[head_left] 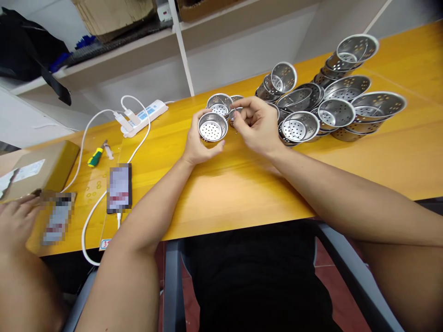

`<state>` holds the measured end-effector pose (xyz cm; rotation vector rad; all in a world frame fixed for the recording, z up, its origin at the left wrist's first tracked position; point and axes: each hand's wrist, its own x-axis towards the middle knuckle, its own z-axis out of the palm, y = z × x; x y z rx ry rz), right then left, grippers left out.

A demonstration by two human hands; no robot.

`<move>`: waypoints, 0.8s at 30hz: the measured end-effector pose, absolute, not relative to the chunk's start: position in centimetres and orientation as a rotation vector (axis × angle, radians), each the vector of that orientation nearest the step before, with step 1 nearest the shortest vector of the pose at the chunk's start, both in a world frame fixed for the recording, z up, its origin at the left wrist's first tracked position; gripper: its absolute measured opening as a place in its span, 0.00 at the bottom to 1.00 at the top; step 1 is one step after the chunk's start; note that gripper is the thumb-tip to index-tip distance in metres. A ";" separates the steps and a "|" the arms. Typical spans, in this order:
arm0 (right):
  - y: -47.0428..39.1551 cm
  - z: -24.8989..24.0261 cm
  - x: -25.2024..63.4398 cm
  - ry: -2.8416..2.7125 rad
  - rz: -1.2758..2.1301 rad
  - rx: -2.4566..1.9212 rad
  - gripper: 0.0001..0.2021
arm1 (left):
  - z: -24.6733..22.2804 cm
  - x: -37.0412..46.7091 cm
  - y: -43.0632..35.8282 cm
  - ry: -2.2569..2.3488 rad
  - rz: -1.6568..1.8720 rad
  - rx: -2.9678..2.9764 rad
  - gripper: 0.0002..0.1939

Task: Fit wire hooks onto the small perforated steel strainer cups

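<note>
My left hand [194, 144] is wrapped round a small perforated metal cup [212, 129], its open top tilted toward me. Just behind it stands another perforated cup [220, 105], with part of a further one beside it. My right hand [259, 123] is closed in a pinch near the rims of these cups. Between its thumb and finger shows a thin curved metal wire [232, 110]; whether it is joined to a cup I cannot tell. The right hand partly hides the cups behind it.
Several stacks of perforated metal cups [335, 113] stand at the right. On the left lie a phone [119, 188] on a white cable, a second phone [58, 219], a screwdriver [97, 157], a power strip [145, 119] and a cardboard box [44, 168]. Another person's hand [17, 219] rests there.
</note>
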<state>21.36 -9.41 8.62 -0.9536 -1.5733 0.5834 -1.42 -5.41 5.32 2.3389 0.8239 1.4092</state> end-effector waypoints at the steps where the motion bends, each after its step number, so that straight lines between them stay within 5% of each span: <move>1: -8.9 8.2 21.4 -1.559 0.569 -0.919 0.31 | 5.2 -1.4 -5.1 0.773 1.444 2.367 0.50; 12: -7.0 6.4 21.7 -1.525 0.513 -0.732 0.29 | 3.1 -1.3 -3.4 0.729 1.567 2.311 0.49; 24: -9.2 8.7 21.1 -1.550 0.488 -0.715 0.10 | 3.2 -0.8 -3.8 0.715 1.559 2.294 0.48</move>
